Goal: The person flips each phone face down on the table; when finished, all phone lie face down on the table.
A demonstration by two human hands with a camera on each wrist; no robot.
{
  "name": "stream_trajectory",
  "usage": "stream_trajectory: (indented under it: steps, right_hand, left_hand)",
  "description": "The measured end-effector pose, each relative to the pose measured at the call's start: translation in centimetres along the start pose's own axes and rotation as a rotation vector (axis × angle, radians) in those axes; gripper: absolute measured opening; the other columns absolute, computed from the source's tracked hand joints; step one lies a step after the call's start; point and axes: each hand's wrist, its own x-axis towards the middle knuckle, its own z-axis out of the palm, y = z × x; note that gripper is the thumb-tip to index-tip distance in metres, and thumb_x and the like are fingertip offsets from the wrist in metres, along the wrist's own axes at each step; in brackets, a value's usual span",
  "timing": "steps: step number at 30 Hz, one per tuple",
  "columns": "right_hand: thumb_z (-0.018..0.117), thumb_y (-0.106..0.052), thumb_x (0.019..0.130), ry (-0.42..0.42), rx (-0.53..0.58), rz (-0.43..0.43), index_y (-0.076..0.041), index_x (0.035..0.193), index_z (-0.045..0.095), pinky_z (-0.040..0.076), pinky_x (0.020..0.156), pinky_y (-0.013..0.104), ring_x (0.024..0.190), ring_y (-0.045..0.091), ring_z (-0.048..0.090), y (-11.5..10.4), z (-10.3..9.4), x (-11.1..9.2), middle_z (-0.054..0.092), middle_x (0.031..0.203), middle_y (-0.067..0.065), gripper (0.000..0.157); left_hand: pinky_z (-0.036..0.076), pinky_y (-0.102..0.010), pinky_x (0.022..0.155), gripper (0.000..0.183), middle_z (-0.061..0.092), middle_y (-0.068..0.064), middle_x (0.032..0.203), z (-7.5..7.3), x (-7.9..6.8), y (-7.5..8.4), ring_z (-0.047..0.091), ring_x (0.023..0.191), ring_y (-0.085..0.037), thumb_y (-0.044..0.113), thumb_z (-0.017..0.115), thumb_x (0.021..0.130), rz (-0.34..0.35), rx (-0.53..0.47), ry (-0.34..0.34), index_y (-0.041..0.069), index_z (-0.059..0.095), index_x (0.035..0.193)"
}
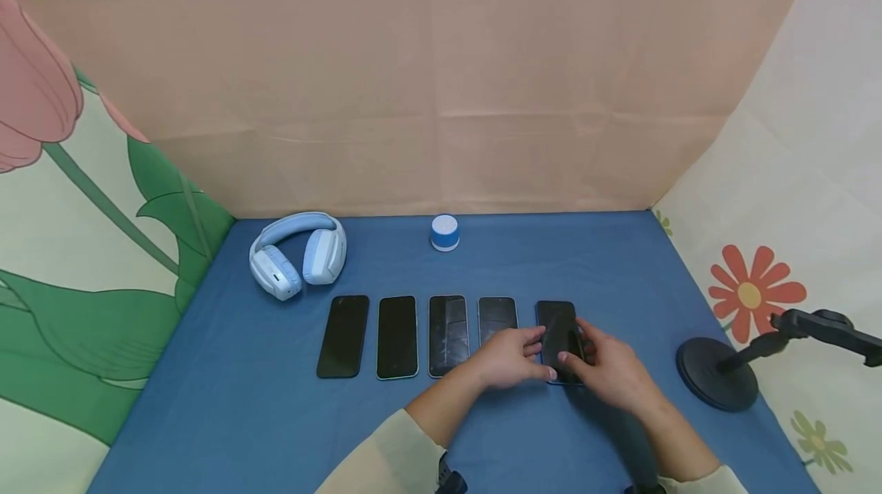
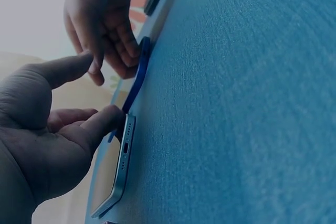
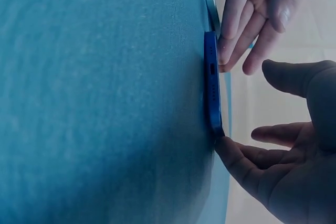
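Note:
Several smartphones lie screen up in a row across the blue cloth. At the row's right end is a blue-edged smartphone (image 1: 555, 318), flat on the cloth with a hand on either side. My left hand (image 1: 508, 360) is at its left edge, fingers extended and thumb apart, partly covering the neighbouring light-edged smartphone (image 1: 498, 314). My right hand (image 1: 613, 370) touches the right edge with its fingertips. In the right wrist view that thumb stands clear of the blue edge (image 3: 212, 85). Fingertip contact on the left is partly hidden.
Further left in the row lie a middle phone (image 1: 448, 337), a pale-rimmed phone (image 1: 396, 337) and a black phone (image 1: 343, 337). Light-blue headphones (image 1: 324, 253) and a blue-white round container (image 1: 445, 233) stand behind. At right is a black round-based stand (image 1: 713, 379).

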Motion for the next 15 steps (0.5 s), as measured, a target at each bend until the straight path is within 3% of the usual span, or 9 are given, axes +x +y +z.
stream_trajectory:
  steps: [15]
  right_hand:
    - [0.072, -0.037, 0.099, 0.026, 0.043, -0.003, 0.005, 0.156, 0.038, 0.058, 0.087, 0.056, 0.113, 0.039, 0.067, -0.52, -0.75, -0.38, 0.061, 0.138, 0.028, 0.078]
  left_hand:
    - [0.053, -0.027, 0.102, 0.077, 0.054, -0.012, 0.153, -0.20, 0.14, -0.07, 0.061, 0.131, -0.020, 0.020, 0.082, 0.091, -0.004, -0.053, -0.019, 0.004, 0.044, 0.157]
